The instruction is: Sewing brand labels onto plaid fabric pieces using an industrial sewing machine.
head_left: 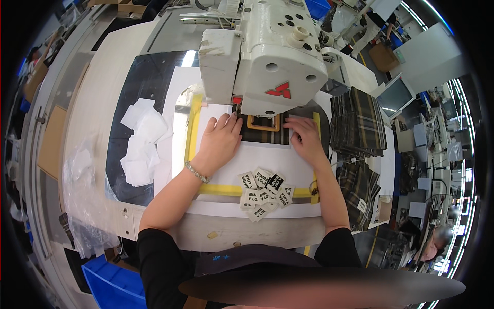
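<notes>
My left hand (220,140) lies flat, fingers apart, on a white sheet and the left edge of a dark plaid fabric piece (265,136) under the head of a white sewing machine (267,56). On the fabric's right edge my right hand (304,138) presses down, fingers spread. An orange rectangular clamp frame (263,123) sits on the fabric between the two hands. A small pile of black and white woven labels (265,191) lies just below my hands on the white template (257,159), which is edged with yellow tape (194,126).
Several white square patches (141,141) lie in a loose heap at the left. A stack of dark plaid fabric pieces (357,123) stands at the right, with more below it (355,185). A blue bin (110,280) sits lower left. Another person (437,242) is at the far right.
</notes>
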A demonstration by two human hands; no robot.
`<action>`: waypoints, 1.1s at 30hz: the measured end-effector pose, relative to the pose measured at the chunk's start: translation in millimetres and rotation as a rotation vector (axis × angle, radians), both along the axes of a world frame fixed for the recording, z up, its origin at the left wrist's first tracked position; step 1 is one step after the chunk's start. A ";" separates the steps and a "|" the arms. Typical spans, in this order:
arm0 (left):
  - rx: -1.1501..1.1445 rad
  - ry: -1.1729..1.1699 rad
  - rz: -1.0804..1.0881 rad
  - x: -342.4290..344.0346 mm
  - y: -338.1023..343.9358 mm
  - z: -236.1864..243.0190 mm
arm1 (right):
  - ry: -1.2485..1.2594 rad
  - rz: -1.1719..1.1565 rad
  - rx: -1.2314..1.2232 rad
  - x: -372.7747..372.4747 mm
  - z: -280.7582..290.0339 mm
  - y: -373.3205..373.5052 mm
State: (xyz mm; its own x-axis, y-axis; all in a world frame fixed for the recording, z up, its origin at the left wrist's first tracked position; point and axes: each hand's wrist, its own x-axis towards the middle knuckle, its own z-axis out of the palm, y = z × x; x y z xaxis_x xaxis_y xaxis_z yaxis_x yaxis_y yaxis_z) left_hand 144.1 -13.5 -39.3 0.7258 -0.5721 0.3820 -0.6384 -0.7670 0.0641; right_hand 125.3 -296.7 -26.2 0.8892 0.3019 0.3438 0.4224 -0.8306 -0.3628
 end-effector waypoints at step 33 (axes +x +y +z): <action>-0.085 0.119 -0.011 8.0 -0.4 -0.3 | -0.025 -0.027 -0.039 -2.2 2.5 7.9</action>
State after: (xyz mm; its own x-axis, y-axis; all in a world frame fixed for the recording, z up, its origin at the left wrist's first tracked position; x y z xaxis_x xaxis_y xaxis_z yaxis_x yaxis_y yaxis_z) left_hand 152.0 -14.0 -39.6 0.7628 -0.5495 0.3409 -0.6307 -0.7486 0.2044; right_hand 123.1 -288.7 -23.7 0.8883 0.2918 0.3547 0.4084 -0.8552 -0.3191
